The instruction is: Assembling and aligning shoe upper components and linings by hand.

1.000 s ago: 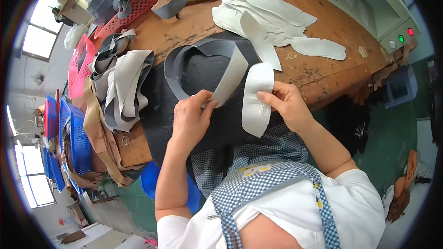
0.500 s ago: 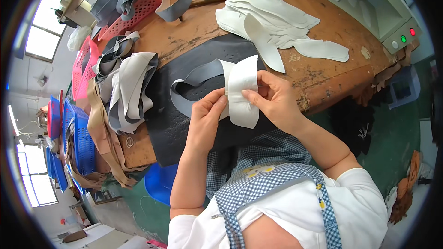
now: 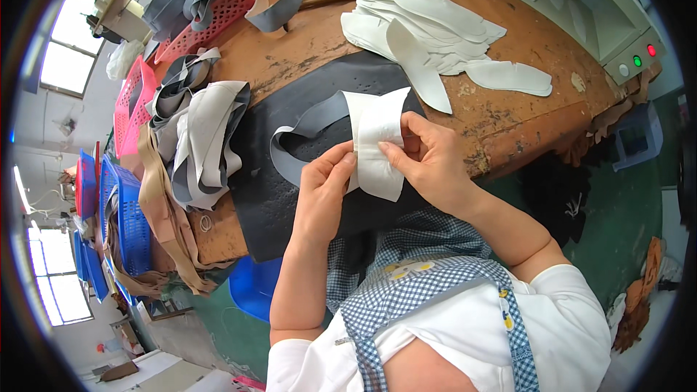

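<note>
Hands meet over the middle of the workbench in the head view: the left hand [image 3: 328,187] and the right hand [image 3: 430,163] both pinch a white lining piece [image 3: 377,141], fingers closed narrowly on its edges, pressing it onto a curved grey strap piece [image 3: 308,131] that loops over a black mat [image 3: 290,196]. The step in hand looks like laying the white piece squarely across the grey one and smoothing it down. A next move would call for steady thumb pressure along the overlap while keeping both edges lined up. Behind lies a stack of white cut pieces [image 3: 428,29] on the brown table [image 3: 523,101]; a heap of grey and white straps [image 3: 200,138] sits left, with red baskets [image 3: 210,7] beyond.
</note>
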`<act>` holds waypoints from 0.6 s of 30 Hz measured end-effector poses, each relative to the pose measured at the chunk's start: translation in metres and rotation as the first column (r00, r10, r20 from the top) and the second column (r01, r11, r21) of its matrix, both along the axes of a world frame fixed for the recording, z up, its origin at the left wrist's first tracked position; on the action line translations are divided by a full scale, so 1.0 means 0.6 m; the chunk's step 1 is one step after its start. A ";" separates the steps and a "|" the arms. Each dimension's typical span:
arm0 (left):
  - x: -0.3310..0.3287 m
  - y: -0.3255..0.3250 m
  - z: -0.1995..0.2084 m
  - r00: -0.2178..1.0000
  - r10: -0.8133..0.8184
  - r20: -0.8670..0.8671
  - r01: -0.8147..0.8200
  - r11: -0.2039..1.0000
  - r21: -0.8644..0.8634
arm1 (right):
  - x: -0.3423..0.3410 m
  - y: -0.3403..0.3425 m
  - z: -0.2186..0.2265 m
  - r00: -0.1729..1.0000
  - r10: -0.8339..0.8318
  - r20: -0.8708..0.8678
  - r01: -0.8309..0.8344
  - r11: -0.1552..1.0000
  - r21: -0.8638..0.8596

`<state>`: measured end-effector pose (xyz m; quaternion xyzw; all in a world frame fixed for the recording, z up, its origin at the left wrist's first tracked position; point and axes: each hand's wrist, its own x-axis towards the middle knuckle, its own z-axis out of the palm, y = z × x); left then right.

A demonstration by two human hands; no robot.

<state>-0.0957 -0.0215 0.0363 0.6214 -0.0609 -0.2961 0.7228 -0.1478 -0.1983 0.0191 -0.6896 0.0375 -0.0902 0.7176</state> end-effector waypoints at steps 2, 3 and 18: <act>-0.001 0.000 0.001 1.000 0.003 -0.005 -0.003 1.000 -0.003 | 0.000 0.003 0.003 1.000 -0.010 -0.009 0.010 1.000 -0.005; -0.002 -0.001 0.005 0.999 0.004 0.047 -0.008 0.998 0.066 | -0.001 0.004 0.006 1.000 -0.011 -0.008 0.011 1.000 -0.025; -0.010 0.031 -0.012 0.996 0.075 0.048 -0.079 0.993 0.082 | 0.066 -0.011 -0.014 0.995 0.096 0.005 -0.095 0.988 0.123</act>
